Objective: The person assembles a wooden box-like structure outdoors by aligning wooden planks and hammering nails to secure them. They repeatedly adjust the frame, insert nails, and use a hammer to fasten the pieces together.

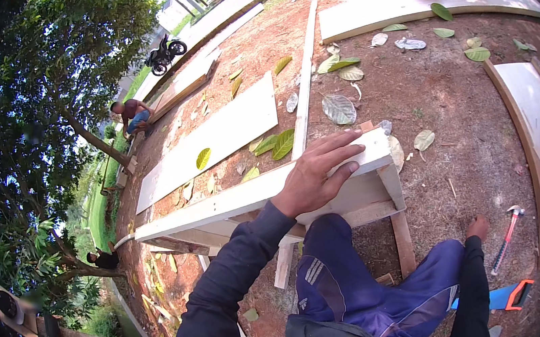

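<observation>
Left hand (315,176) lies flat, fingers spread, ungripping, atop the white plank (220,206) (long axis running leftward), nearer than the right hand (477,228), whose grip I cannot tell.

red dirt ground (454,117), white boards (224,133), leaves (338,109)

Left hand (315,176) flat, fingers (341,140) spread, right hand (477,228) lowered, arm straight

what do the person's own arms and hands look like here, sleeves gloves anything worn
Both arms wear long, dark navy sleeves that reach the wrists, plain with no visible markings. The left hand is bare: no glove, ring or watch showing. The right hand also looks bare, though only a small part shows past the cuff.
</observation>
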A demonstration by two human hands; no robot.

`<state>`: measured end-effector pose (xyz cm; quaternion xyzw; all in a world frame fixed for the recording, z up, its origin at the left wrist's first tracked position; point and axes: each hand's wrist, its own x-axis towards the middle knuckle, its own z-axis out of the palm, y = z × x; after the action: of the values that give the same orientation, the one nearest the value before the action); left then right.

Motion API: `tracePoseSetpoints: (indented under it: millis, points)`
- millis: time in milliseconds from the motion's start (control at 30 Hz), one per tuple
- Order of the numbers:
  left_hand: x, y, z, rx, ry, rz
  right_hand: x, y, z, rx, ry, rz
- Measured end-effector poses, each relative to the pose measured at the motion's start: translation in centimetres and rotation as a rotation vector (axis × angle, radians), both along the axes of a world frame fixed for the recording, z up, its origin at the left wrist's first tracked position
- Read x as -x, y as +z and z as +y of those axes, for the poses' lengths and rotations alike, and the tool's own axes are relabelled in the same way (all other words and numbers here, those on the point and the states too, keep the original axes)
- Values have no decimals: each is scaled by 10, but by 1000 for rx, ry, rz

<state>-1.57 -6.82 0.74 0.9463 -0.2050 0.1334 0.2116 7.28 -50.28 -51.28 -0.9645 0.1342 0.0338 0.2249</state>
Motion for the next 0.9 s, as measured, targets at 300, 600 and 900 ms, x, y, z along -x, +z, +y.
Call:
tracePoseSetpoints:
  millis: [300,600,900]
  points:
    - [-4,-12,7,297,81,79,-37,293,142,-1072,274,-461]
    - [-31,-11,-39,116,70,-191,-1,491,193,-1187,720,-418]
    - [-39,-18,-30,310,5,-114,-11,486,205,-804,876,-640]
